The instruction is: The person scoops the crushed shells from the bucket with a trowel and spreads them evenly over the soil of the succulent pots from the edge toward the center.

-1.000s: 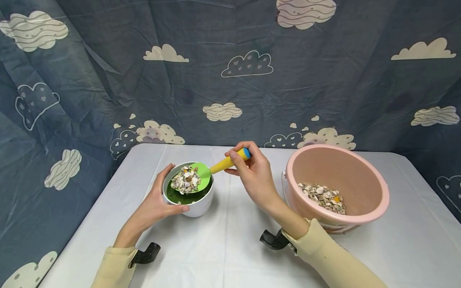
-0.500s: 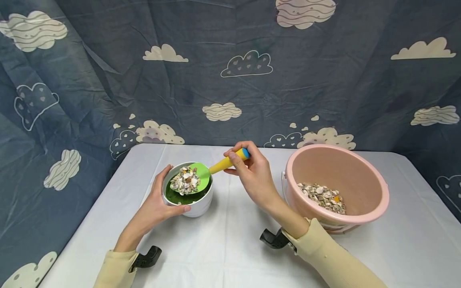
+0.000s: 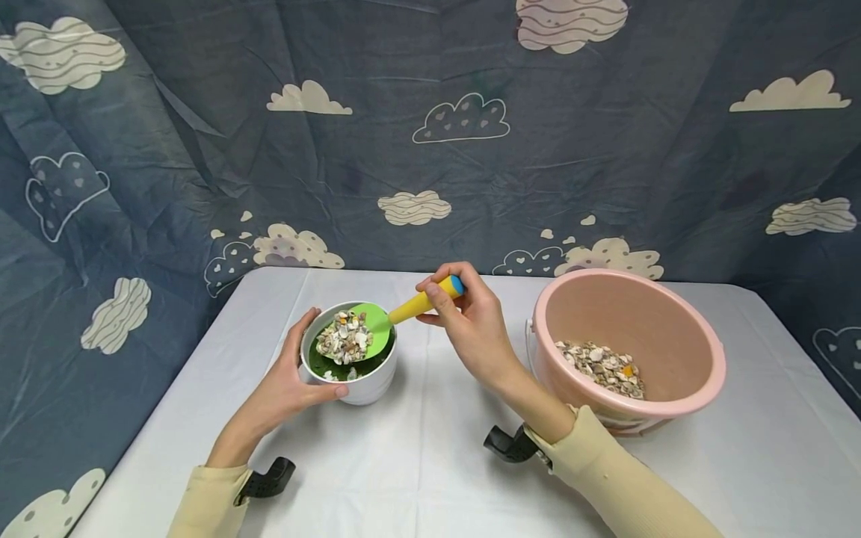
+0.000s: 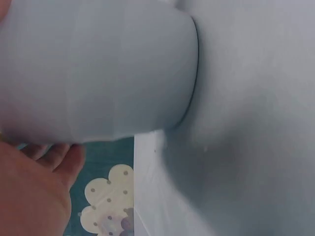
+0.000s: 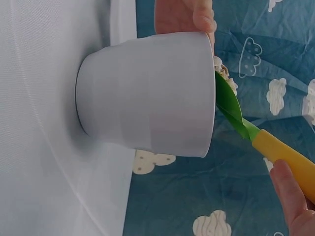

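My left hand [image 3: 285,385] holds a white flower pot [image 3: 368,388] by its side, thumb at the near rim and fingers round the far left. The pot stands upright on the table; the left wrist view shows its wall [image 4: 98,73] close up. With the fingertips and thumb of my right hand [image 3: 474,325] I grip the yellow handle of a toy shovel [image 3: 418,305]. Its green blade [image 3: 379,332] is over the pot's mouth, heaped with small shells or pebbles [image 3: 344,338]. Under the blade the pot's inside looks green, with a few pale bits.
A pink bucket [image 3: 696,344] stands at the right, with a layer of similar shells or pebbles [image 3: 605,368] in its bottom. White cloth covers the table [image 3: 430,478]. Behind it hangs a dark blue cloud-print cloth [image 3: 377,164].
The shovel has shifted very slightly left over the pot. More pale bits show inside the pot below the blade's near edge. Both hands keep their holds.
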Demonstrator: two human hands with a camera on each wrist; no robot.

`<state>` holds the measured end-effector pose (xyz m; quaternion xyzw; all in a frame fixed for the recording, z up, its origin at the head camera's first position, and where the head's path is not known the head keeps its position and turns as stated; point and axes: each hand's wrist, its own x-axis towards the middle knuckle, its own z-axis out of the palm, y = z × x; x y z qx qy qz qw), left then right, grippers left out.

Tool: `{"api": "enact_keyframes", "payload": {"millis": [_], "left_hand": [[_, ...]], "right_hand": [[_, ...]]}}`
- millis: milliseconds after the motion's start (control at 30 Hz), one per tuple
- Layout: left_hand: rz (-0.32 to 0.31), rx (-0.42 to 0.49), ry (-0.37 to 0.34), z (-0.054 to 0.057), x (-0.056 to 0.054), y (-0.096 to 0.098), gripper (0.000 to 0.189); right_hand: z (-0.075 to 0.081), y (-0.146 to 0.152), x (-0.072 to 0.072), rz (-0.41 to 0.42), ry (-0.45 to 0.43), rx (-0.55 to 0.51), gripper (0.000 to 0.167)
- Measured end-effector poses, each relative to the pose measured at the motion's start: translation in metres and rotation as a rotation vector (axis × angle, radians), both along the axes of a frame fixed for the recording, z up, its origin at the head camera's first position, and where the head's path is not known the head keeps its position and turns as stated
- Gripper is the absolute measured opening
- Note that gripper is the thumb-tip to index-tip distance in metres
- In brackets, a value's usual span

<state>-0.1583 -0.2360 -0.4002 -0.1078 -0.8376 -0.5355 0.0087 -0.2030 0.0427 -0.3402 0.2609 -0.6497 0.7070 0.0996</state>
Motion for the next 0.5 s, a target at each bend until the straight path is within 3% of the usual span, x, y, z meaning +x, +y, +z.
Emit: {"api": "enact_keyframes", "payload": {"millis": [133,300,500], "left_hand": [[-0.037,-0.027,0.005,-0.001,-0.004,-0.004,0.12],[-0.084,0.025,0.031,-0.002,-0.009,-0.008,0.12],[-0.145,0.076,0.006,0.001,-0.015,-0.013,0.12]], "right_hand": [[0.0,0.0,0.001,0.001,0.001,0.001,0.017],[-0.002,0.001,0.001,0.008,0.002,0.003,0.017],[-0.002,0.0,0.001,0.01,0.003,0.003,0.017]]}}
